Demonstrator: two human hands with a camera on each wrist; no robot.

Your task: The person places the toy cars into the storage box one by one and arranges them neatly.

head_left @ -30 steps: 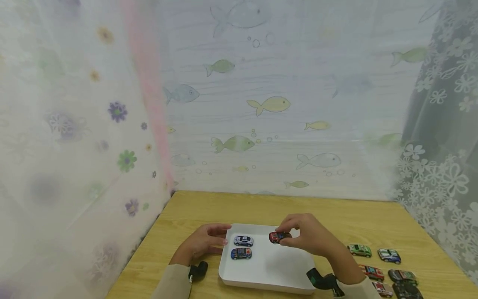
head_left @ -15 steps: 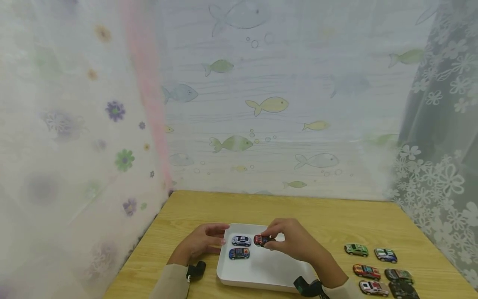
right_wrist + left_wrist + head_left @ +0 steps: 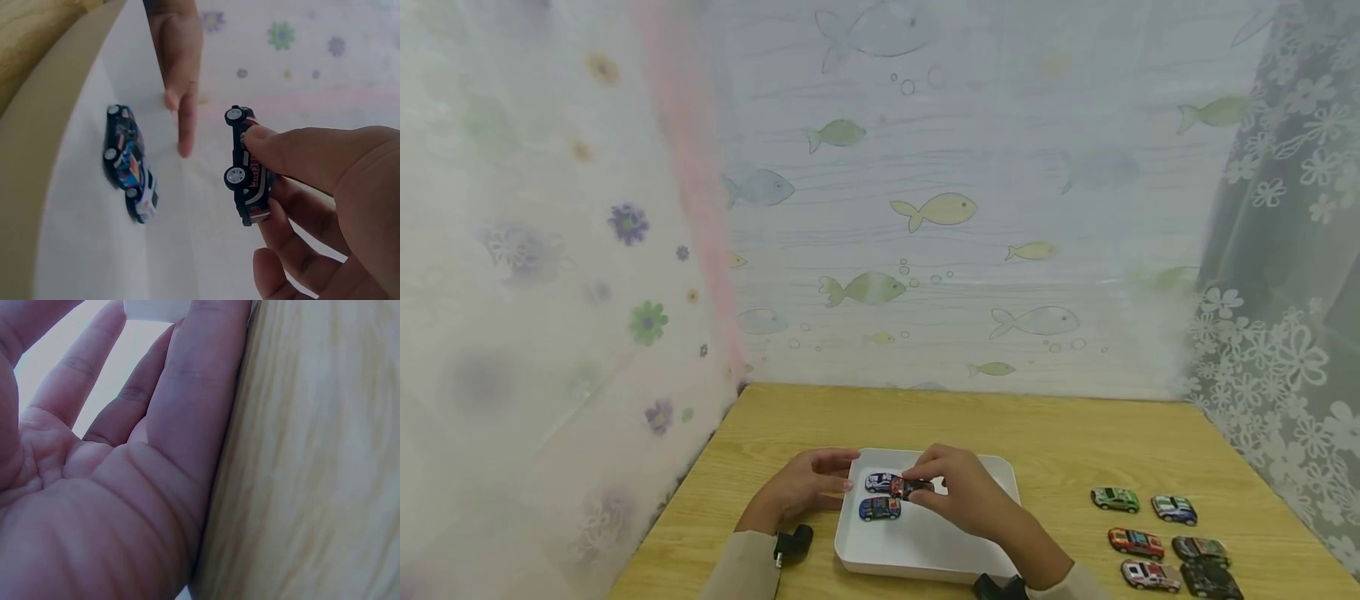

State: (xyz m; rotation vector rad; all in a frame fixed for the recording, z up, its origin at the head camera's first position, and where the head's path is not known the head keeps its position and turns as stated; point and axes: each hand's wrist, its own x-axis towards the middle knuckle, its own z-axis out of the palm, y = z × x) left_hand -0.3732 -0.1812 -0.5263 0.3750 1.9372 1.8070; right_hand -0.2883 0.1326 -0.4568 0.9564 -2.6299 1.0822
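Over the shallow white plastic tray (image 3: 992,483), the right hand (image 3: 958,496) pinching a small red toy car (image 3: 912,487) has moved left beside the white toy car (image 3: 878,481), while the right wrist view alone shows its wheels; the left hand (image 3: 808,492) rests with straight fingers on the counter (image 3: 1075,433).

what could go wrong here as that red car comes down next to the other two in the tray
The red toy car, pinched in the right hand, hangs very close to the white toy car and blue toy car; it may bump them out of line. The left hand rests only at the white tray's edge, so a nudge might slide the tray.
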